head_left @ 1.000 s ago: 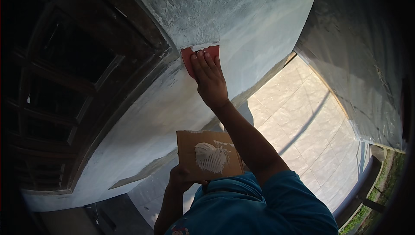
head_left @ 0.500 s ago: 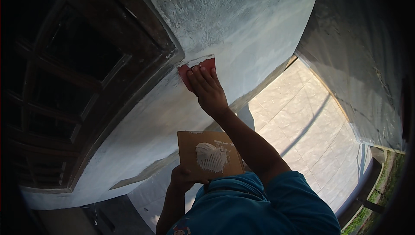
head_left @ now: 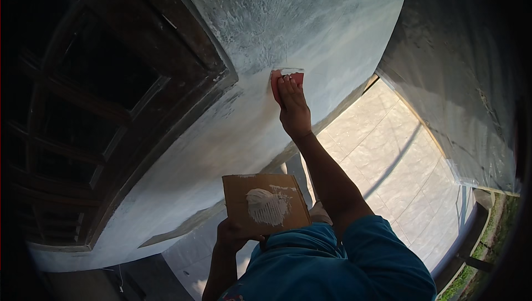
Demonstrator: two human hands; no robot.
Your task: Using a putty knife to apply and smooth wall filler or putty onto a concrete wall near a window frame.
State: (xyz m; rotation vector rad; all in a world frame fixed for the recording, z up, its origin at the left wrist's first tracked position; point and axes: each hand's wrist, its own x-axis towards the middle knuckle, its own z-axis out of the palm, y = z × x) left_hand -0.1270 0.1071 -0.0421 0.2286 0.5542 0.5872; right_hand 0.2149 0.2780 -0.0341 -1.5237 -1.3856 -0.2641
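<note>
Against the pale plastered wall (head_left: 332, 29), the right hand (head_left: 292, 108) is pressing a red scraper (head_left: 287, 78) flat to the surface, fingers extended along the back of the blade and closed over it. A thin line of white putty is sitting along the scraper's upper edge, touching the wall. The right arm is reaching up and forward from a blue sleeve (head_left: 354, 256) at the lower edge of the view.

Lower down, the left hand (head_left: 235, 234) is gripping a piece of brown cardboard (head_left: 266, 204) from underneath, fingers wrapped on its near edge, holding it roughly level in front of the chest. The cardboard is serving as the carrier (no tub or bucket is in use): a smeared patch of white putty (head_left: 269, 206) is lying near its middle, with streaks along the far edge. The remaining cardboard surface is showing bare brown.

To the left, a dark wooden window frame (head_left: 111, 112) is adjoining the plastered area, with pale smears along its border. Below and to the right, a sunlit tiled floor (head_left: 399, 173) is lying well apart from both hands.
</note>
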